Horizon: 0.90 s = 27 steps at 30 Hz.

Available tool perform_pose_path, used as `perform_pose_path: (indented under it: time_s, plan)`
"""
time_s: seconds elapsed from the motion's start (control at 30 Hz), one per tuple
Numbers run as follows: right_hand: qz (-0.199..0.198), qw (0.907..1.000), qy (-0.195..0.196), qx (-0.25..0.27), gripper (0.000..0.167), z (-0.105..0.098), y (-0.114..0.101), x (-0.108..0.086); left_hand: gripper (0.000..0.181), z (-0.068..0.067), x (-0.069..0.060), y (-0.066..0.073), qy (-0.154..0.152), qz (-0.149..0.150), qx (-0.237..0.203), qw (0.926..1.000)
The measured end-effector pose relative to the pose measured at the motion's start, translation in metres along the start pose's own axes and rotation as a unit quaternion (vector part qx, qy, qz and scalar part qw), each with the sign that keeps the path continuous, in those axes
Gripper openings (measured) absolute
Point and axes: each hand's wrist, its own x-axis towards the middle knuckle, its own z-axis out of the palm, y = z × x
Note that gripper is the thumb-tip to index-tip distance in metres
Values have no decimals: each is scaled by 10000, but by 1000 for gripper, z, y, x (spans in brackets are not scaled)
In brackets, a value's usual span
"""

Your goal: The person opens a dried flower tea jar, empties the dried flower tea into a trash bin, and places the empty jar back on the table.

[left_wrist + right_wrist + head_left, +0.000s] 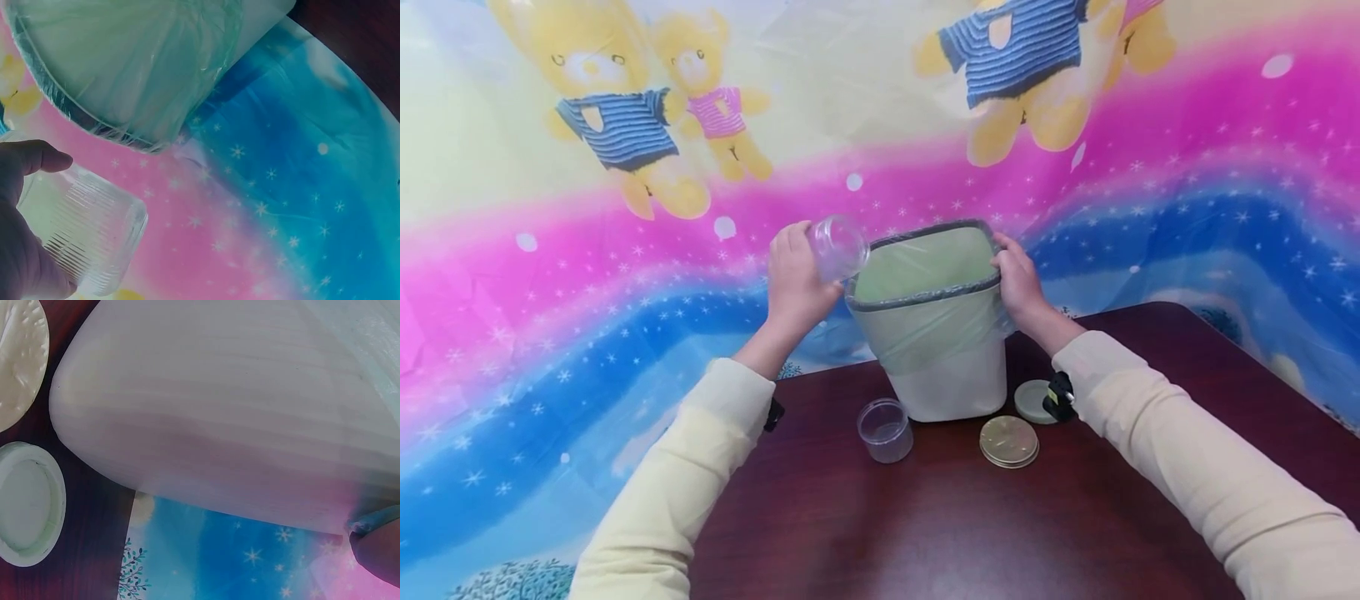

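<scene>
My left hand [797, 279] grips a clear ribbed plastic jar [840, 248], tipped sideways at the left rim of a white trash bin [955, 387]. The left wrist view shows thumb and fingers around the jar's sides [94, 231]. A thin pale-green liner bag [925, 262] is stretched over the bin's grey rim. On the far right of that rim, my right hand [1021, 282] holds on, fingers outside and thumb near the edge. The bin leans slightly on the table. Whether anything lies inside it cannot be seen.
A short clear jar [886, 433] stands on the dark red table [955, 533], left of the bin's base. To the right lie a gold lid [1009, 442] and a whitish lid [1033, 402], partly behind my wrist camera. A printed bear cloth [820, 108] hangs behind.
</scene>
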Motion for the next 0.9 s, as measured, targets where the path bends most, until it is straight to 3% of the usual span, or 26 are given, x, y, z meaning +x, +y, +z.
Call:
perform_pose_path:
  time_s: [0.17,0.3,0.47,0.63,0.9]
  plan:
    - [-29,10000,-8,-12,59,0,0,0,87,-4,-5,-7,33,-477,-674,9966]
    - [0,10000,31,-42,59,0,0,1,85,-6,-10,-11,-126,-814,-1351,9874]
    - [10,10000,26,-30,59,0,0,1,85,-12,-19,-15,-405,-1392,-2327,9617]
    - [-47,9999,50,76,59,1,-1,0,87,-20,-27,-16,-714,-2092,-2794,9344]
    - [-55,9999,87,119,58,0,0,0,86,-24,-38,-20,-1005,-2541,-3293,9038]
